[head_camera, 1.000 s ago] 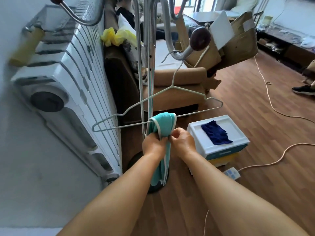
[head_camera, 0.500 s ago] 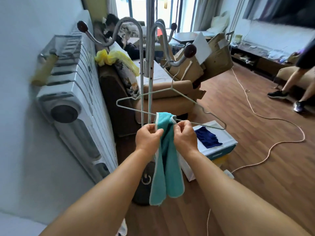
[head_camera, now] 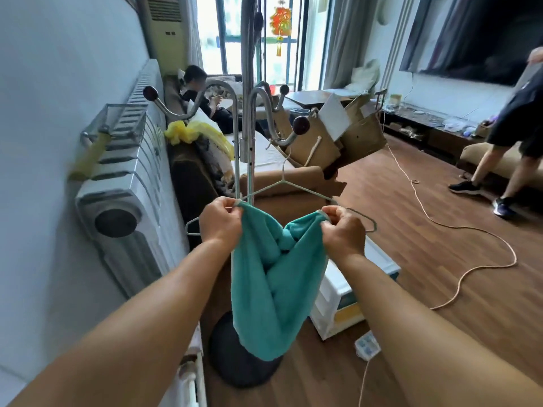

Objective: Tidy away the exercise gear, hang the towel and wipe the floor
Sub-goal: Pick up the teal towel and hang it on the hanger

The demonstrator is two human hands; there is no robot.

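Left hand [head_camera: 221, 221] and right hand [head_camera: 342, 230] raised apart at the same height, each with thumb and curled fingers pinching a top edge of the teal towel [head_camera: 276, 286]. Towel draped over the bottom bar of a wire hanger [head_camera: 296, 186], spread wide between the two grips, sagging in a fold at its middle and hanging down in front of the coat stand [head_camera: 248, 136]. Hanger hooked on a stand arm, tilted toward the right. Round dark base [head_camera: 235, 368] of the stand on the wooden floor [head_camera: 440, 259], just below the towel's lower edge. White storage box [head_camera: 343, 304] on the floor beside the base, partly hidden behind the towel and right forearm. White radiator [head_camera: 129, 207] along the wall at left.
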